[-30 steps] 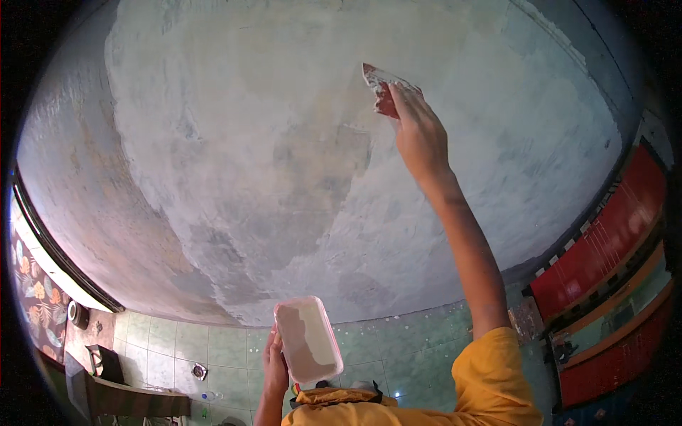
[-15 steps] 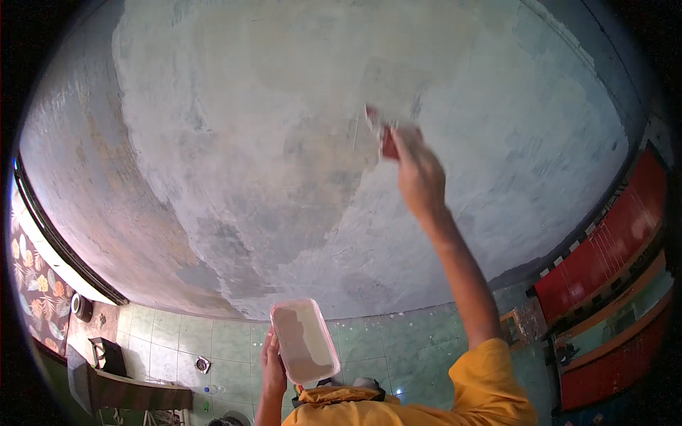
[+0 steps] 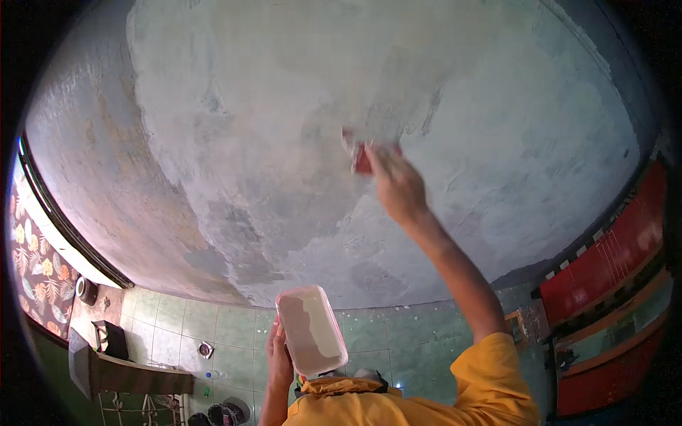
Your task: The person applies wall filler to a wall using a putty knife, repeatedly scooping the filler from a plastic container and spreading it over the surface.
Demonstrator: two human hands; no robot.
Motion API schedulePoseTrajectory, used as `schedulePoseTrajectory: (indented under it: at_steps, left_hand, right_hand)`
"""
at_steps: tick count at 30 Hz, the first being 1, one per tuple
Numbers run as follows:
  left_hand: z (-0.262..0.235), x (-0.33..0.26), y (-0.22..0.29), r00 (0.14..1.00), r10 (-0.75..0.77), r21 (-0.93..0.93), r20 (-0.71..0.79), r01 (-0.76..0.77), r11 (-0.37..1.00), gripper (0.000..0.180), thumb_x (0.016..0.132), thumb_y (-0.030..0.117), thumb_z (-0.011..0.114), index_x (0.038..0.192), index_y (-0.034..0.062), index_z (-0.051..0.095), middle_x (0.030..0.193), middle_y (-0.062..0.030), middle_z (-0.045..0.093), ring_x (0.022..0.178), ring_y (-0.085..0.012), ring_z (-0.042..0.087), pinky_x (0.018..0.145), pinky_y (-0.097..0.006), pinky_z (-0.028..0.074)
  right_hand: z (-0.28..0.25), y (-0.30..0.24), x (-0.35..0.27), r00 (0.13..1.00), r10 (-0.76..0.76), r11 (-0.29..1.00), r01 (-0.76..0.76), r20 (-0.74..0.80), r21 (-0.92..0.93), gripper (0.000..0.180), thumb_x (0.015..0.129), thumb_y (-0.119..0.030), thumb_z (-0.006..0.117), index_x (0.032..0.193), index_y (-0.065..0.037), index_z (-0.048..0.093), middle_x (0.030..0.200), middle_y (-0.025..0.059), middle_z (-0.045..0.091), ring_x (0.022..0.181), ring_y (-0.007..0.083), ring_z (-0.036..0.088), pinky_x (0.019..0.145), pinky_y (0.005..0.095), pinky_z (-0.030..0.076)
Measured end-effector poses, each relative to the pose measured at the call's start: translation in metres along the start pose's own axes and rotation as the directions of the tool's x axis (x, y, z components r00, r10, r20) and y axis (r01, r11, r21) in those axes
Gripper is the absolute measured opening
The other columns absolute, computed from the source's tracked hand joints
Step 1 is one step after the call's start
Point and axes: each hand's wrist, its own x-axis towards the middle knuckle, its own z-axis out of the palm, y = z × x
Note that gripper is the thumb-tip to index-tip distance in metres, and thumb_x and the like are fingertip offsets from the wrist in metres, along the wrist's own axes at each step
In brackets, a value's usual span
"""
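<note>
Two things are in my hands, seen from the head camera. Right hand (image 3: 398,186) is raised against the wall (image 3: 234,128), fingers wrapped round the red handle of a scraper (image 3: 357,153). Its long axis runs up and a little to my left, the pale blade leading toward the upper left and lying on the grey plaster, the handle end buried in my palm. The blade is blurred, so I cannot tell how flat it sits. Left hand (image 3: 279,353) is low, near my chest, curled under the near end of a tub (image 3: 310,331): a pale, oblong container with a pink rim, its long axis pointing up and slightly left toward the wall, open side facing me, white paste smeared inside. It sits well apart from the scraper, below and to my left of it.

Against half a second earlier, the scraper and my right hand sit lower and further to my left on the wall. A second ago they were higher and more to the right. The tub keeps much the same place and tilt across all three frames.
</note>
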Motion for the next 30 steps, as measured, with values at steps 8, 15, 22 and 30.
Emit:
schedulePoseTrajectory:
  at_steps: [8,15,22,30]
  left_hand:
    - [0.012,-0.004,0.007,0.998,0.062,0.062,0.031,-0.064,0.996,0.058,0.102,0.032,0.048,0.148,-0.0012,0.035,0.141,-0.0104,0.048,0.126,-0.0178,0.048,0.104,-0.031,0.041]
    - [0.002,-0.013,0.012,0.995,0.103,0.021,-0.004,-0.103,0.994,0.059,0.102,0.033,0.049,0.148,-0.0012,0.036,0.14,-0.0104,0.048,0.126,-0.0176,0.048,0.104,-0.031,0.04]
    - [0.008,-0.012,0.017,0.997,0.074,0.061,-0.024,-0.073,0.995,0.061,0.101,0.034,0.049,0.149,-0.0009,0.034,0.14,-0.0112,0.049,0.126,-0.0181,0.048,0.105,-0.031,0.04]
    - [0.002,-0.011,0.01,0.992,0.099,0.08,-0.072,-0.093,0.992,0.054,0.101,0.043,0.045,0.138,0.004,0.046,0.129,-0.0078,0.054,0.119,-0.0181,0.051,0.098,-0.034,0.044]
  right_hand:
    - [0.028,0.001,0.047,0.998,0.009,0.946,-0.029,-0.061,-0.323,0.052,0.087,-0.005,0.053,0.138,0.002,0.048,0.14,0.018,0.053,0.13,0.0308,0.051,0.1,0.0408,0.047]
    - [0.035,-0.044,-0.025,0.994,0.022,0.999,-0.018,0.109,-0.04,0.046,0.086,-0.005,0.055,0.131,0.001,0.056,0.128,0.0166,0.063,0.118,0.0293,0.061,0.094,0.042,0.051]
    - [-0.026,0.001,0.115,0.977,-0.066,0.98,0.025,-0.204,-0.195,0.041,0.087,-0.006,0.053,0.127,0.003,0.056,0.123,0.0202,0.063,0.113,0.0329,0.061,0.093,0.0421,0.05]
    - [0.045,-0.05,-0.012,0.993,-0.088,0.995,0.091,0.084,-0.04,0.04,0.085,-0.007,0.056,0.123,0.005,0.059,0.123,0.0172,0.064,0.114,0.0304,0.061,0.092,0.0414,0.052]
